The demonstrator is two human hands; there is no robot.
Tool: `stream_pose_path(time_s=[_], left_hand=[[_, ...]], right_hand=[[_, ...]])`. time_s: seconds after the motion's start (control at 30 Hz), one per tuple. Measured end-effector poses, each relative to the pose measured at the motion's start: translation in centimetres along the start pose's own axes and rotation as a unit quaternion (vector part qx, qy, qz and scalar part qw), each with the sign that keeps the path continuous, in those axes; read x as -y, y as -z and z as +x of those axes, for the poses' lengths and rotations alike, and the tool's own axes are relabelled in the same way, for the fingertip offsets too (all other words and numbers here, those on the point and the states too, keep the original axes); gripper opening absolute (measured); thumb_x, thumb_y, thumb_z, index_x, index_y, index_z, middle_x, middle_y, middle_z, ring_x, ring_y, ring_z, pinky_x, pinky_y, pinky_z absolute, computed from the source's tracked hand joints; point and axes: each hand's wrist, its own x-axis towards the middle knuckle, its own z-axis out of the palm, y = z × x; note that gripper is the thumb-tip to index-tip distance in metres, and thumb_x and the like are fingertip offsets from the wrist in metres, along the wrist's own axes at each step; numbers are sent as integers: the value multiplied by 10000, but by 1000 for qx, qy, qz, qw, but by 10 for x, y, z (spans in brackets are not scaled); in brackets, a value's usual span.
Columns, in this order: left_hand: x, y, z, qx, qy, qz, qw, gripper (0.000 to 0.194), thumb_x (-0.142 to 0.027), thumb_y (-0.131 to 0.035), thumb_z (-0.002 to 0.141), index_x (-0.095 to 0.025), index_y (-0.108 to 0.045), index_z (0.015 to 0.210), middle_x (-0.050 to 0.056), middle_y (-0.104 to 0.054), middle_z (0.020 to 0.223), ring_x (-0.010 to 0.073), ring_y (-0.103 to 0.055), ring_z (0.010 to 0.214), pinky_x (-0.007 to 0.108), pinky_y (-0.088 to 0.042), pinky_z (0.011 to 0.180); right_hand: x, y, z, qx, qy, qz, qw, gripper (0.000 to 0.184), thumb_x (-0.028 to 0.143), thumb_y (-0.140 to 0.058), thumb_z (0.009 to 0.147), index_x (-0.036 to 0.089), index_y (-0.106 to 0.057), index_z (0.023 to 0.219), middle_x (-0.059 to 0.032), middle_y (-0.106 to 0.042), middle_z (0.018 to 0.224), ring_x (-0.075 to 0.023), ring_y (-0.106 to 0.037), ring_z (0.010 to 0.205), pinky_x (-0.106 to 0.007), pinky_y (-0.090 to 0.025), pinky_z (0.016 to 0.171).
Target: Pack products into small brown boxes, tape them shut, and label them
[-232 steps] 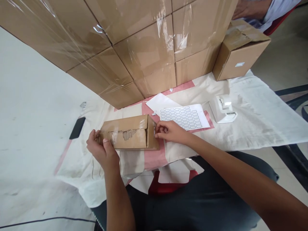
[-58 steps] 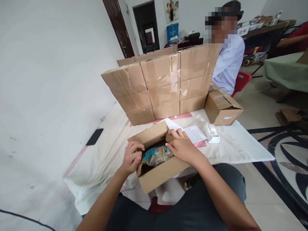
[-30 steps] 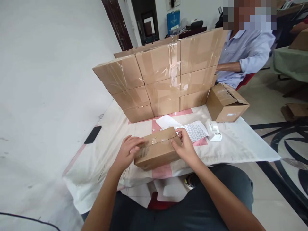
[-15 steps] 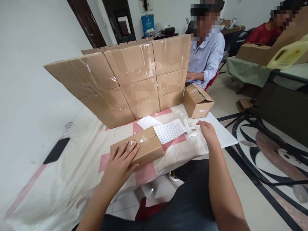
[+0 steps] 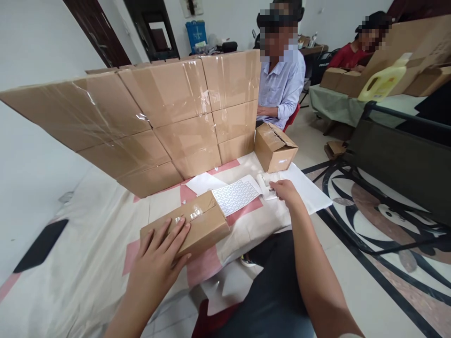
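My left hand [image 5: 164, 244] lies over the near left part of a taped cardboard box [image 5: 207, 230], fingers spread on its top. To the right of that box is a white sheet of labels [image 5: 237, 195] printed with rows of small outlined shapes. At the sheet's right end sits a small white item [image 5: 265, 185] with a cut-out shape; its kind is unclear. My right hand [image 5: 286, 191] reaches to this item with thumb and index finger pinched together. Whatever is between the fingertips is too small to make out.
A wall of stacked, taped boxes [image 5: 169, 122] stands along the table's far side. An open-topped carton [image 5: 276, 148] sits at the back right. Across from me is a person [image 5: 283, 89] in a light blue shirt. A dark flat object [image 5: 41, 245] lies at left.
My right hand has moved left onto the white item, its fingers now pinched there. My left hand stays on the box. The whole view has shifted, so most things appear further left.
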Motion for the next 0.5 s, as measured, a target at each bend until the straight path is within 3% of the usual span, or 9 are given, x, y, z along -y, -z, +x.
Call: stream_pose_path(time_s=[0.27,0.5], left_hand=[[-3,0,2,-26,-4,7,1000,615,-401,-483,972,-264,-375,1562,28,-564,1505,342,-513,1372,483,-309,1136],[1,-5,-2,-20,-8,7,1000,694,-412,-523,959,-261,-305,1601,13,-543,1523,347,-486,1395,483,-291,1143]], right_hand=[[6,-1,-9,4,-1,72,997,282,289,-722,817,191,-560,609,-65,-656,571,-154,-624,501,-237,-504,452],[-1,-6,-20,-24,27,153,988,407,232,-739,743,231,-408,507,-5,-563,483,-150,-638,537,-243,-571,549]])
